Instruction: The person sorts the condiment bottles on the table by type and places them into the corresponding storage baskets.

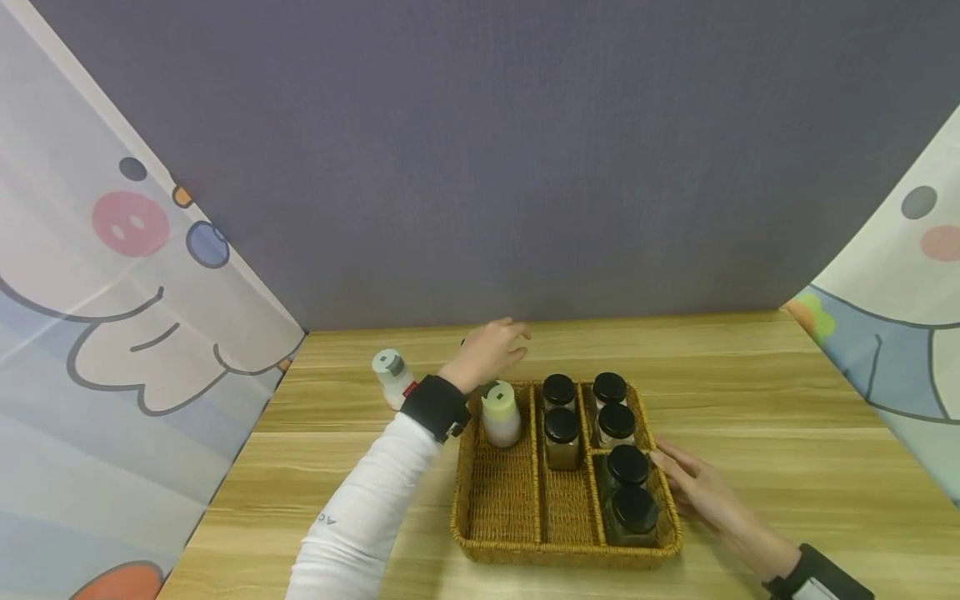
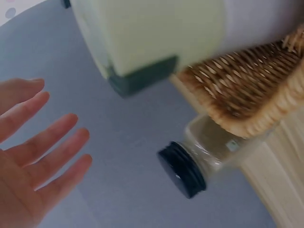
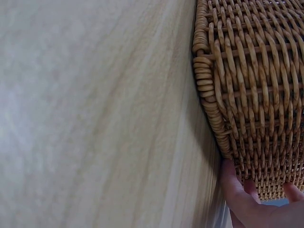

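A woven wicker basket (image 1: pixel 562 552) with compartments stands on the wooden table. It holds several black-lidded glass jars (image 1: pixel 561 427) and a bottle with a pale green cap (image 1: pixel 500 412) in its left compartment. My left hand (image 1: pixel 491 350) hovers open over the basket's back left corner, fingers spread, holding nothing. In the left wrist view the left hand (image 2: pixel 33 161) is near a black-lidded jar (image 2: pixel 190 164) that stands outside the basket corner (image 2: pixel 247 99), below the green-capped bottle (image 2: pixel 156 38). My right hand (image 1: pixel 693 487) lies flat beside the basket, fingers (image 3: pixel 247 199) touching its right wall (image 3: pixel 256 95).
A white bottle with a grey cap (image 1: pixel 393 377) stands on the table (image 1: pixel 750 392) left of the basket. A grey wall rises behind the table, and printed curtains hang at both sides. The basket's front left compartments hold nothing.
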Demonstrator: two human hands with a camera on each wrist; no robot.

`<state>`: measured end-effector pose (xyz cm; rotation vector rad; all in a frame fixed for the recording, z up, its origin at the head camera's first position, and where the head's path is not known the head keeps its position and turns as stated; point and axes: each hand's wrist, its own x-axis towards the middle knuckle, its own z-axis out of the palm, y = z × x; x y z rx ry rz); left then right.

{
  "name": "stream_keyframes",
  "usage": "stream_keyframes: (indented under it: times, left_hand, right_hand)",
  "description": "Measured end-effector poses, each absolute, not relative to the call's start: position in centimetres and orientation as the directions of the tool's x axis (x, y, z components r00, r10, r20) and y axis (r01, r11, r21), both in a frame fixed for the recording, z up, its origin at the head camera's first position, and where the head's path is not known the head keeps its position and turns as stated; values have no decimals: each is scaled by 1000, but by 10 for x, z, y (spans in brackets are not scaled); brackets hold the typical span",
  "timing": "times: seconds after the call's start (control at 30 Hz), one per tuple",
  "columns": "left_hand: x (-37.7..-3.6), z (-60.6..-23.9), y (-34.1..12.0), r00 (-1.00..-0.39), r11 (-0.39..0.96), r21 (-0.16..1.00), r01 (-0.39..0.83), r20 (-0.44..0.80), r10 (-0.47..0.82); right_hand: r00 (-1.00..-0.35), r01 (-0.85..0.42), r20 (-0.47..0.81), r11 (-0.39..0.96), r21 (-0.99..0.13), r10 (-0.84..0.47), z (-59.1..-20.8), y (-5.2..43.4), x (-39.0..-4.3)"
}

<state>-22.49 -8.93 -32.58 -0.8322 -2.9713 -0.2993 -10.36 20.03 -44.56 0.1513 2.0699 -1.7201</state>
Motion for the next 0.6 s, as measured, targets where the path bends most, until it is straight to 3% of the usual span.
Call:
stream_keyframes:
  times: [0.6]
  left_hand:
    - [-238, -346, -116, -915, 893, 205, 401, 142, 379]
  right_hand:
    - [-898, 357, -402, 238, -903, -179, -446, 200, -103]
